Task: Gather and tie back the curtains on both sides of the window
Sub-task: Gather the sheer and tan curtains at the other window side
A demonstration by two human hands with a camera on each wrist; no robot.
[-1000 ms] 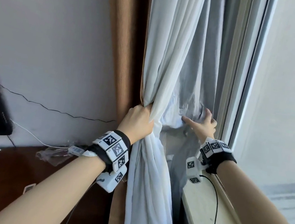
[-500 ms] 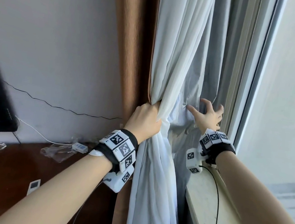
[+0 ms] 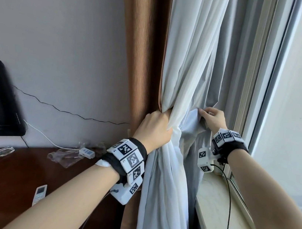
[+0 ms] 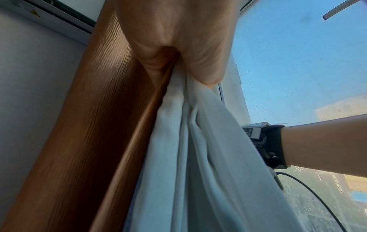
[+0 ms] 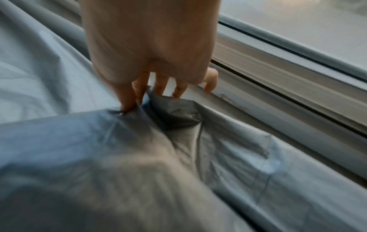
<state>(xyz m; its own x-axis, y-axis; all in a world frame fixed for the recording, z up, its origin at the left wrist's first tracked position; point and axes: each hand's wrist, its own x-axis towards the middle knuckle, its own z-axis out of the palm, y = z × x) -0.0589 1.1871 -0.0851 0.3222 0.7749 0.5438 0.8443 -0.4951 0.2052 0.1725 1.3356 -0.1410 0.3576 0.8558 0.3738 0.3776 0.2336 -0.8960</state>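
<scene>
At frame centre my left hand (image 3: 154,129) fists the soft white sheer curtain (image 3: 184,61); my right hand (image 3: 212,119) pinches the grey lining's (image 5: 178,125) edge. Light, limp, slippery cloth: I'd grip bunched folds.

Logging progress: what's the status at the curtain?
Left hand grips bunched white curtain. Right hand pinches grey lining edge by window frame. No tie on yet. Nothing in the way.
</scene>
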